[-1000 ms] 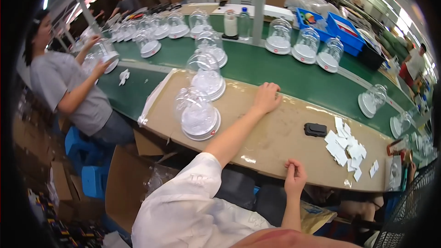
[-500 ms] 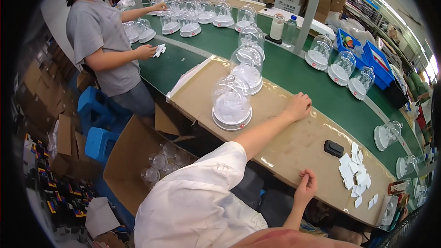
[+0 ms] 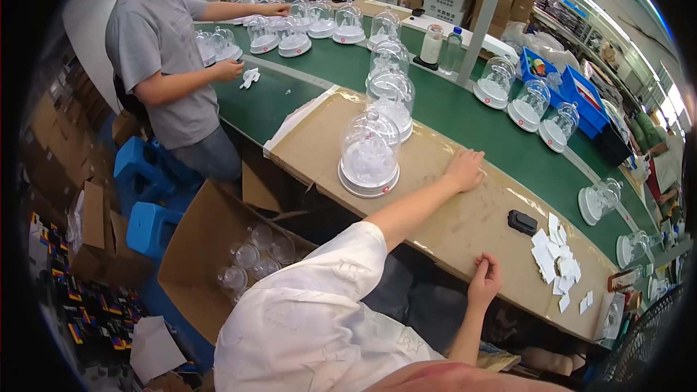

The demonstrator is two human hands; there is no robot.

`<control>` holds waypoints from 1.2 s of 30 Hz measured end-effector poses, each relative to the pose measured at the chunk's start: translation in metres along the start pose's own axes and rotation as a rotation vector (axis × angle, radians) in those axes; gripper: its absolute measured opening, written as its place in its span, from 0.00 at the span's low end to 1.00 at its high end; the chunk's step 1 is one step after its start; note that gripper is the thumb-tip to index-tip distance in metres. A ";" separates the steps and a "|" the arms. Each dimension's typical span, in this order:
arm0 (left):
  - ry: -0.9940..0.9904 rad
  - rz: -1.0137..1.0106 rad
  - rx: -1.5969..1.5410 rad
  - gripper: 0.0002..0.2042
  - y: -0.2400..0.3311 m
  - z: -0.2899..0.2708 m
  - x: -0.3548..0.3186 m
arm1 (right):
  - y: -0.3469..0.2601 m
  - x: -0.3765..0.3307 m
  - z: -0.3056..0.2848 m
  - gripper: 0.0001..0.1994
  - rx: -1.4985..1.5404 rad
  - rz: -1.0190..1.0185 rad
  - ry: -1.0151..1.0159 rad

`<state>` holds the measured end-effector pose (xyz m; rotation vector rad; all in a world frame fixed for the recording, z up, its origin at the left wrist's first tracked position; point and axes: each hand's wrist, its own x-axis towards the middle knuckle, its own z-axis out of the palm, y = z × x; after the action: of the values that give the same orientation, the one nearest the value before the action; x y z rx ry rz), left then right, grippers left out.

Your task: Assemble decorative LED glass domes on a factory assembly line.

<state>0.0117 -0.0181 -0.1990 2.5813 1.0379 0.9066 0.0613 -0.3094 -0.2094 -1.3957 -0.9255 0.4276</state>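
Observation:
My left hand (image 3: 465, 170) rests palm down at the far edge of the brown cardboard sheet (image 3: 435, 210), its fingers loosely bent and nothing visible in it. Above the near edge of that sheet, my right hand (image 3: 485, 276) is loosely curled, also without a visible object. To the left of my left hand stands a clear dome on a round white base (image 3: 369, 152), with a pale, unclear shape inside. Another clear dome (image 3: 392, 101) is close behind it. A black oblong device (image 3: 522, 222) and a pile of small white cards (image 3: 557, 258) lie right of my hands.
Several more domes (image 3: 348, 25) stand along the green belt (image 3: 305, 69). A co-worker (image 3: 163, 65) reaches over it at the left. An open carton (image 3: 192, 254) with clear domes sits below left, near blue stools (image 3: 152, 226). Bottles (image 3: 430, 45) and blue bins (image 3: 584, 100) stand beyond.
My view has shifted slightly. The co-worker's far hand has moved right among the domes, and their near hand has drawn back from white pieces on the belt. My hands stay in nearly the same places.

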 end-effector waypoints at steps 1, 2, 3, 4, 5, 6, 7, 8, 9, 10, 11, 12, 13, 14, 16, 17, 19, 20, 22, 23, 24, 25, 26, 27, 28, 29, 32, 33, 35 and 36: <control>-0.002 0.008 0.002 0.28 -0.002 -0.002 -0.005 | -0.001 -0.001 0.004 0.06 -0.036 -0.017 -0.010; -0.045 -0.032 -0.030 0.28 0.009 -0.001 -0.006 | 0.000 0.000 -0.003 0.06 -0.095 -0.030 0.006; -0.093 -0.070 -0.062 0.28 0.018 -0.001 -0.009 | 0.009 0.002 -0.009 0.06 -0.071 -0.017 0.014; -0.095 -0.038 -0.103 0.28 0.021 -0.002 -0.012 | 0.012 0.004 -0.013 0.06 -0.087 -0.025 0.015; -0.102 -0.011 -0.141 0.27 0.018 -0.006 -0.015 | 0.011 0.003 -0.014 0.07 -0.100 -0.026 0.013; -0.061 0.017 -0.114 0.26 0.013 -0.008 -0.019 | 0.016 0.005 -0.012 0.07 -0.097 -0.021 0.013; -0.023 0.033 -0.074 0.25 -0.002 -0.012 -0.027 | 0.011 0.005 0.000 0.06 -0.074 -0.011 0.016; -0.038 0.045 -0.092 0.24 -0.007 -0.017 -0.030 | 0.003 0.006 0.003 0.06 -0.101 -0.023 0.016; -0.048 0.061 -0.109 0.22 -0.010 -0.021 -0.031 | 0.002 0.008 0.004 0.06 -0.127 -0.035 0.017; -0.110 0.057 -0.158 0.21 -0.006 -0.025 -0.029 | 0.005 0.010 0.000 0.06 -0.176 -0.065 0.037; -0.171 0.045 -0.198 0.20 -0.001 -0.030 -0.029 | 0.001 0.012 -0.004 0.06 -0.162 -0.089 0.024; -0.199 0.060 -0.208 0.20 -0.001 -0.036 -0.031 | 0.000 0.012 -0.003 0.06 -0.169 -0.069 0.050; -0.233 0.034 -0.232 0.19 0.001 -0.042 -0.031 | -0.002 0.012 -0.003 0.06 -0.159 -0.062 0.054; -0.265 0.005 -0.251 0.19 0.004 -0.048 -0.032 | -0.003 0.012 -0.002 0.06 -0.146 -0.057 0.056; -0.306 0.008 -0.256 0.18 0.008 -0.053 -0.035 | -0.001 0.012 -0.002 0.06 -0.146 -0.049 0.058; -0.319 0.000 -0.247 0.18 0.011 -0.059 -0.034 | 0.000 0.013 0.001 0.06 -0.135 -0.063 0.037; -0.289 0.091 -0.301 0.17 0.033 -0.061 -0.032 | -0.001 0.014 0.000 0.06 -0.078 0.000 0.076; -0.244 0.168 -0.344 0.16 0.039 -0.057 -0.032 | -0.002 0.016 0.000 0.06 -0.010 0.054 0.098; -0.253 0.119 -0.556 0.15 0.052 -0.043 -0.025 | -0.005 0.024 0.001 0.07 0.076 0.085 0.124; -0.254 0.053 -0.747 0.14 0.057 -0.037 -0.020 | -0.008 0.031 0.010 0.07 0.215 0.154 0.123; -0.264 0.083 -0.768 0.14 0.063 -0.031 -0.014 | -0.010 0.039 0.017 0.08 0.345 0.217 0.135; -0.181 0.008 -0.854 0.13 0.067 -0.025 -0.008 | -0.008 0.050 0.024 0.09 0.316 0.178 0.140; -0.105 -0.069 -0.937 0.12 0.068 -0.019 -0.003 | -0.006 0.063 0.035 0.10 0.288 0.138 0.149; -0.070 -0.104 -0.986 0.11 0.070 -0.018 0.004 | -0.006 0.080 0.047 0.11 0.300 0.110 0.163; -0.049 -0.135 -1.048 0.11 0.077 -0.018 0.012 | -0.006 0.101 0.054 0.12 0.301 0.078 0.190; -0.028 -0.184 -1.104 0.10 0.075 -0.027 0.020 | -0.011 0.122 0.069 0.12 0.351 0.077 0.197; 0.102 -0.122 -1.157 0.08 0.063 0.002 0.043 | -0.006 0.191 0.098 0.15 0.643 0.054 0.302; 0.068 -0.098 -1.196 0.08 0.065 0.021 0.050 | 0.008 0.210 0.093 0.15 0.585 0.002 0.290; 0.267 0.043 -1.100 0.07 0.062 0.058 0.056 | 0.031 0.231 0.077 0.15 0.505 -0.046 0.302; 0.296 0.023 -1.097 0.08 0.051 0.063 0.058 | 0.035 0.228 0.086 0.15 0.396 -0.069 0.279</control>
<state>0.1119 -0.0135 -0.2010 1.5624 0.3461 1.3753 0.1409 -0.0779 -0.1817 -1.0262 -0.6182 0.3317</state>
